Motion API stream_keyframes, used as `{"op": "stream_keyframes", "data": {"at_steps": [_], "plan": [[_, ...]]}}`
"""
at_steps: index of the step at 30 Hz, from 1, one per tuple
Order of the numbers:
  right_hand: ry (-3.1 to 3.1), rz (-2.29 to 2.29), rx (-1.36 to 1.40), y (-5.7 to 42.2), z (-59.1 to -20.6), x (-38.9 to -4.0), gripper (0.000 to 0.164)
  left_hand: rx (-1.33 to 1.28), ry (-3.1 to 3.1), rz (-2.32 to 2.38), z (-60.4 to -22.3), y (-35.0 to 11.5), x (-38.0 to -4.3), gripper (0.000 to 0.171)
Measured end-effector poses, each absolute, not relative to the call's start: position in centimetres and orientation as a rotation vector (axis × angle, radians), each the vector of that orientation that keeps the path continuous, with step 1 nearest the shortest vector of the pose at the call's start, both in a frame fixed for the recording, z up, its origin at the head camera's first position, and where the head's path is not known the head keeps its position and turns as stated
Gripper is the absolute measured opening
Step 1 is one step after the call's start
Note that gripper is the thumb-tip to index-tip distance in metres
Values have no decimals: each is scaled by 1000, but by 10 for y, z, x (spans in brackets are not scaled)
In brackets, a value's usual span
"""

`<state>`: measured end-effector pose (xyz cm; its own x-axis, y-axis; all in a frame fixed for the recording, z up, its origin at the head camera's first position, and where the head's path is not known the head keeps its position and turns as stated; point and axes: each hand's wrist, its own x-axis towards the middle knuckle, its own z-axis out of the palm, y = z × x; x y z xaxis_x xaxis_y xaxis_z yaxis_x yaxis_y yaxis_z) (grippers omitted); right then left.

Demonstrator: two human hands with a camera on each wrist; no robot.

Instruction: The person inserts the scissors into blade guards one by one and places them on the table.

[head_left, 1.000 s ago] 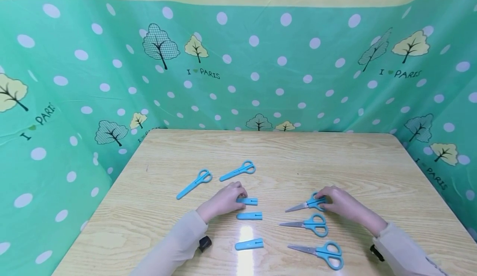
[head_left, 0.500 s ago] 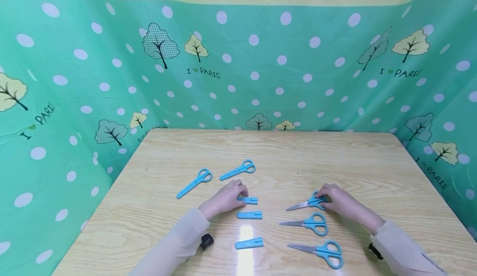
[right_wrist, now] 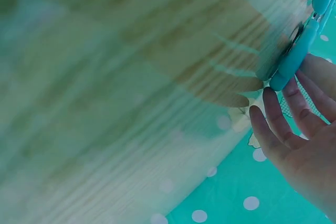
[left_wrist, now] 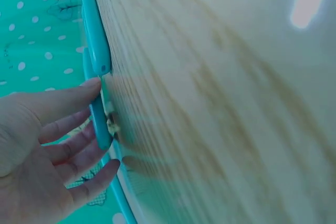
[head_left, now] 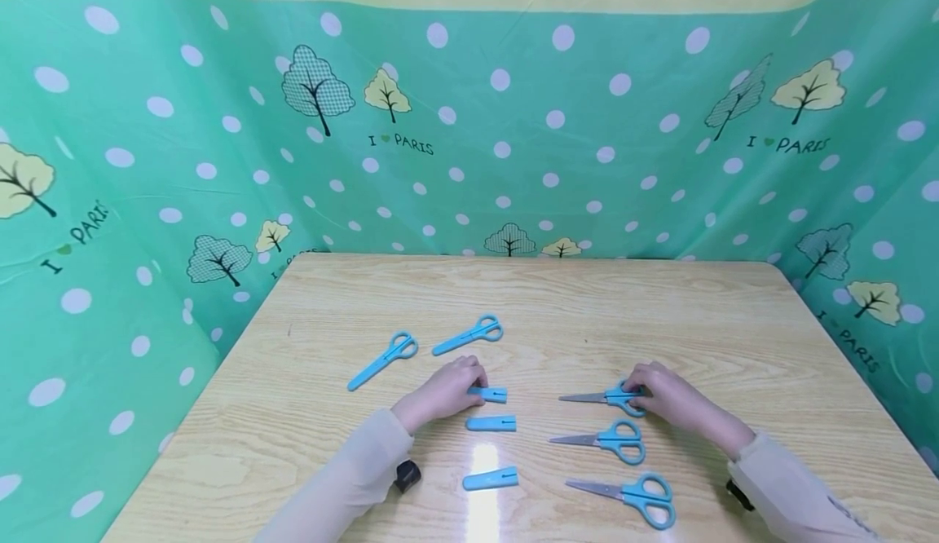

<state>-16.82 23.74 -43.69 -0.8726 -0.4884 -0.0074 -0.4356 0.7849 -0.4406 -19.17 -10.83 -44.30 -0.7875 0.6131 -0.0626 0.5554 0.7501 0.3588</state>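
Note:
At mid-table my left hand point(head_left: 443, 394) grips the far blue scissor sheath point(head_left: 496, 395). The left wrist view has the thumb and fingers on either side of that sheath point(left_wrist: 98, 119). Opposite, my right hand point(head_left: 666, 396) pinches the blue handle of a pair of scissors point(head_left: 613, 397), whose bare blades point left toward the sheath. Part of the handle is hidden behind the fingers. In the right wrist view the fingertips are at the handle's end point(right_wrist: 291, 66). A gap separates the blade tip from the sheath.
Nearer me lie a second sheath point(head_left: 491, 424) and a third sheath point(head_left: 490, 479). Two more bare scissors point(head_left: 609, 440) point(head_left: 634, 494) lie to their right. Sheathed scissors point(head_left: 381, 361) point(head_left: 468, 336) rest at the left back. A green dotted cloth point(head_left: 469, 143) hangs behind the wooden table point(head_left: 572, 306).
The scissors in my right hand have turned, so the blades, angled toward me before, now point nearly straight left. My left hand and its sheath have hardly moved.

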Motion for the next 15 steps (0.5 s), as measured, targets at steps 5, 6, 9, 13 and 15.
{"op": "stream_keyframes", "data": {"at_steps": [5, 6, 9, 13, 15], "plan": [[2863, -657, -733, 238, -438, -164, 12, 879, 2750, 549, -441, -108, -189, 15], [2863, -657, -726, 238, -438, -163, 12, 869, 2743, 565, -440, -108, -187, 14], [2871, -649, -723, 239, -439, -161, 12, 845, 2730, 605, -437, -109, -184, 14], [2884, -658, -707, 241, -438, -160, 11, 852, 2747, 630, -434, -109, -179, 17], [2888, -675, -700, 241, -436, -159, 12, 865, 2759, 648, -432, -109, -176, 18]]}}
